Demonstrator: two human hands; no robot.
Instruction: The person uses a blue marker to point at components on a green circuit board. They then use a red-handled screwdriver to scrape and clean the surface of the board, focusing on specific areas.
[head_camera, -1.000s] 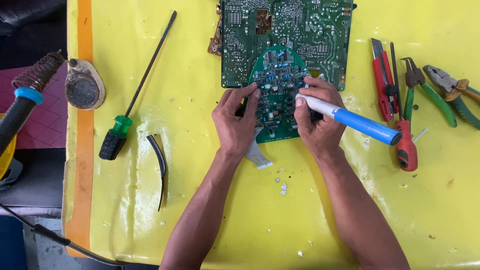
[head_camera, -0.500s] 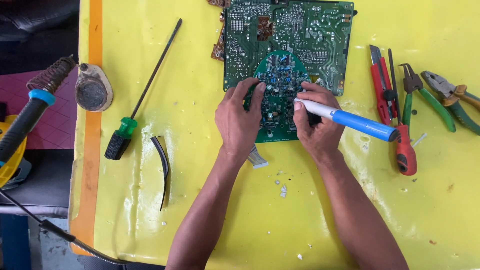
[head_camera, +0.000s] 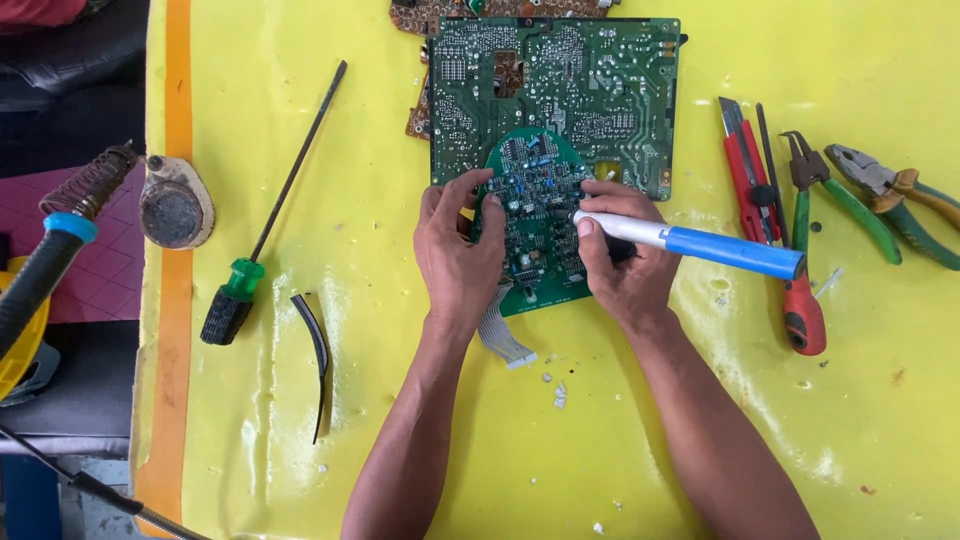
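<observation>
A small green circuit board (head_camera: 537, 215) with a rounded top lies over the lower edge of a larger green circuit board (head_camera: 555, 90) on the yellow table cover (head_camera: 400, 420). My left hand (head_camera: 458, 255) rests on the small board's left edge, fingers pressing it. My right hand (head_camera: 622, 260) grips a white and blue pen-shaped tool (head_camera: 700, 245), its white tip lying on the small board's right side. A white ribbon cable (head_camera: 503, 338) sticks out from under the small board, below my left hand.
A long green-handled screwdriver (head_camera: 262, 225) and a curved black strip (head_camera: 318, 355) lie at the left. A soldering iron in its coil stand (head_camera: 70, 215) and a round tin (head_camera: 173, 212) sit at the table's left edge. A red cutter (head_camera: 745, 170), red-handled tool (head_camera: 803, 310) and green pliers (head_camera: 880, 195) lie at the right.
My view has shifted slightly. My left-hand fingers have moved further onto the small board. The pen-shaped tool stays in my right hand.
</observation>
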